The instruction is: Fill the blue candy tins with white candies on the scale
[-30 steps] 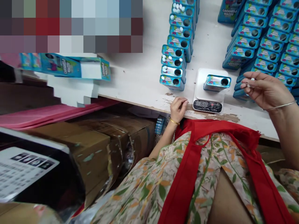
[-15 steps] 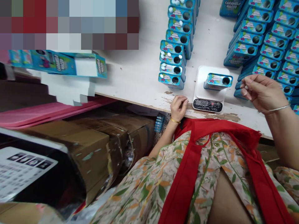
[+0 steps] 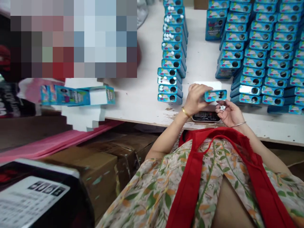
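Note:
My left hand (image 3: 196,98) grips a blue candy tin (image 3: 215,95) and holds it just above the white scale (image 3: 206,116) at the table's front edge. My right hand (image 3: 228,111) is cupped palm up under the tin's end, with a few small white candies (image 3: 222,108) lying in it. The tin has a round hole at its right end.
A row of blue tins (image 3: 169,79) with white candies on top runs back from the scale's left. Many stacked blue tins (image 3: 261,57) fill the table's right side. A folded blue carton (image 3: 76,95) overhangs the left edge. Cardboard boxes (image 3: 99,164) stand below the table.
My left hand left the table edge and picked the tin up off the scale. My right hand came in from the right to under the tin. The view tilted.

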Demonstrator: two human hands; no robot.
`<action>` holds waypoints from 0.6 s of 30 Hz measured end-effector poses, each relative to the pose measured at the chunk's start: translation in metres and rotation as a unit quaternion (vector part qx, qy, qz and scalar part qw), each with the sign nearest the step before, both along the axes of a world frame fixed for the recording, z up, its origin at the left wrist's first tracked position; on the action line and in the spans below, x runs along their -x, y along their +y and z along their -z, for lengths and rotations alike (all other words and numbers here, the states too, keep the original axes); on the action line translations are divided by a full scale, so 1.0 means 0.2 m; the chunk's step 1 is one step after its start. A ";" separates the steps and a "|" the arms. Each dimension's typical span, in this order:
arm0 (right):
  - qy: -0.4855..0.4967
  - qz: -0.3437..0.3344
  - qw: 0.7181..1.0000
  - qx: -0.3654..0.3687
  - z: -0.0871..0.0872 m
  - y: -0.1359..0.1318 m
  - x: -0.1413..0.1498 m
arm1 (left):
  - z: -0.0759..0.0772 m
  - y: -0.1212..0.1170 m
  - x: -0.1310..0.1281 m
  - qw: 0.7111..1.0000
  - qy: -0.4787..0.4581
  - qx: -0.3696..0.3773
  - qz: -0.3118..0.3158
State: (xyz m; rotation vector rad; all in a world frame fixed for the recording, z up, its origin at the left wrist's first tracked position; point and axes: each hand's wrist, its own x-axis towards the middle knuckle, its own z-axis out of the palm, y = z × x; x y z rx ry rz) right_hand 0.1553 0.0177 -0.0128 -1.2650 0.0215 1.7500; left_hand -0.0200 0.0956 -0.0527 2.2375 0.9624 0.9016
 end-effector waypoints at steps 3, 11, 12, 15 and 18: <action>0.012 0.037 0.998 -0.044 0.02 0.00 0.01 | -0.08 -0.03 0.03 0.998 0.038 -0.047 0.016; 0.013 0.010 0.998 -0.065 0.02 0.06 0.05 | -0.08 -0.04 0.10 0.993 0.097 -0.068 0.006; 0.015 0.010 0.998 -0.063 0.01 0.06 0.05 | -0.08 -0.05 0.11 0.992 0.096 -0.079 -0.002; 0.017 0.000 0.998 -0.067 -0.02 0.05 0.06 | -0.10 -0.07 0.13 0.992 0.085 -0.092 -0.031; 0.015 -0.021 0.997 -0.070 -0.04 0.05 0.06 | -0.07 -0.08 0.13 0.992 0.086 -0.084 -0.036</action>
